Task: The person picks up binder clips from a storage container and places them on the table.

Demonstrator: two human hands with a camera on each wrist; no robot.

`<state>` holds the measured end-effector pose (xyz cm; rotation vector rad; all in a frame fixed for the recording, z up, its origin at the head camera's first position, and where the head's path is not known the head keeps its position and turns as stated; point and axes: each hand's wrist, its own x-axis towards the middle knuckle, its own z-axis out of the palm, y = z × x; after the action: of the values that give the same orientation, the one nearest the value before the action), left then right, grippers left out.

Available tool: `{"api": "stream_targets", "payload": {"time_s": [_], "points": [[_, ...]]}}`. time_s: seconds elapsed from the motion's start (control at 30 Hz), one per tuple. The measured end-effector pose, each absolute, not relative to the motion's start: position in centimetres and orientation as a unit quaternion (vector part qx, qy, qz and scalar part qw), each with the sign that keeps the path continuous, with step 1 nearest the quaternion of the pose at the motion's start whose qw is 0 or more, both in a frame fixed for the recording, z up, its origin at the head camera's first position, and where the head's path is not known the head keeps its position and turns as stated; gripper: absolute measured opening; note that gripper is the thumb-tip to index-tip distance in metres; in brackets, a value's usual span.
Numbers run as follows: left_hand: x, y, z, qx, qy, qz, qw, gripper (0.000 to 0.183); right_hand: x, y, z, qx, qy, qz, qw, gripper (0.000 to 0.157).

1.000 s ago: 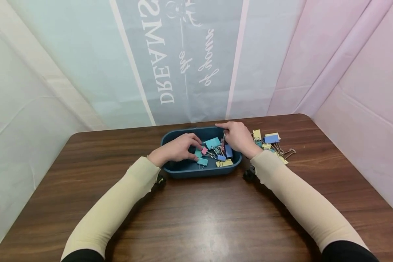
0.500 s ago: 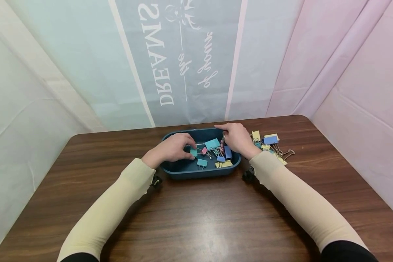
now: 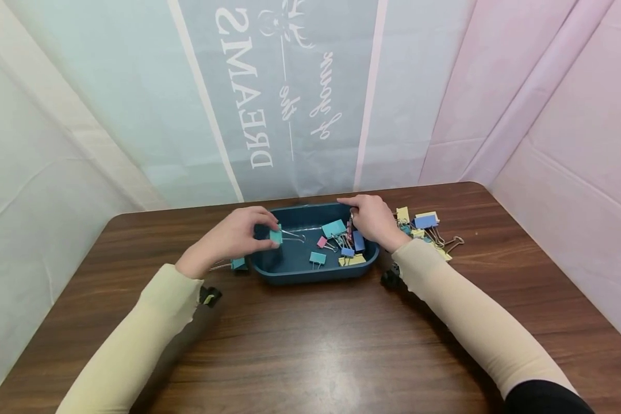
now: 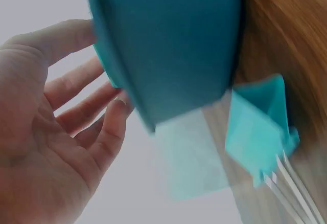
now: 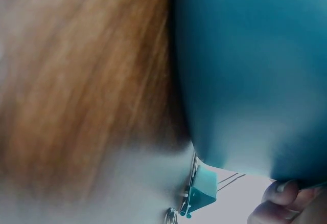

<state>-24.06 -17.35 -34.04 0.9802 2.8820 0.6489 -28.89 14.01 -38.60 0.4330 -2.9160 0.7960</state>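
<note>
My left hand (image 3: 240,233) pinches a teal binder clip (image 3: 275,236) between thumb and fingers over the left end of a dark blue box (image 3: 310,277). The clip's wire handles point right. In the left wrist view, the box wall hides most of that clip. My right hand (image 3: 375,221) grips the box's right back rim, index finger extended along it and the other fingers curled; its fingertips (image 5: 283,192) show beside the wall in the right wrist view. Inside lie a pink clip (image 3: 322,242), a small teal clip (image 3: 318,259), a larger teal clip (image 3: 333,228) and several blue and yellow ones.
Another teal binder clip (image 4: 255,127) lies on the wooden table outside the box's left end. Right of the box is a pile of yellow, blue and teal clips, including a blue one (image 3: 426,221). A printed curtain (image 3: 300,144) hangs behind the table's back edge.
My left hand has taken hold of the teal binder clip among the others and carried it left to the box's left end. My right hand has stayed in place on the rim.
</note>
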Motion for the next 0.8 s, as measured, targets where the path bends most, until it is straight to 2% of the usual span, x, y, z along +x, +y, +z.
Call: {"api": "stream_targets", "payload": {"time_s": [0.13,0.53,0.63,0.8], "points": [[-22.9,-19.9,-33.8,0.302,0.924,0.234,-0.021,0.027,-29.0,14.1,-38.7,0.141,-0.954,0.262,0.044,0.047],[-20.3,-27.3,-34.4,0.211,0.947,0.232,-0.076,0.029,-29.0,14.0,-38.5,0.141,-0.955,0.258,0.047,0.047],[-20.2,-28.4,-34.8,0.188,0.952,0.231,-0.073,0.031,-29.0,14.0,-38.5,0.143,-0.954,0.26,0.046,0.046],[-21.0,-29.8,-36.2,0.163,0.958,0.234,-0.035,0.033,-29.0,14.0,-38.7,0.14,-0.954,0.263,0.04,0.046]]}}
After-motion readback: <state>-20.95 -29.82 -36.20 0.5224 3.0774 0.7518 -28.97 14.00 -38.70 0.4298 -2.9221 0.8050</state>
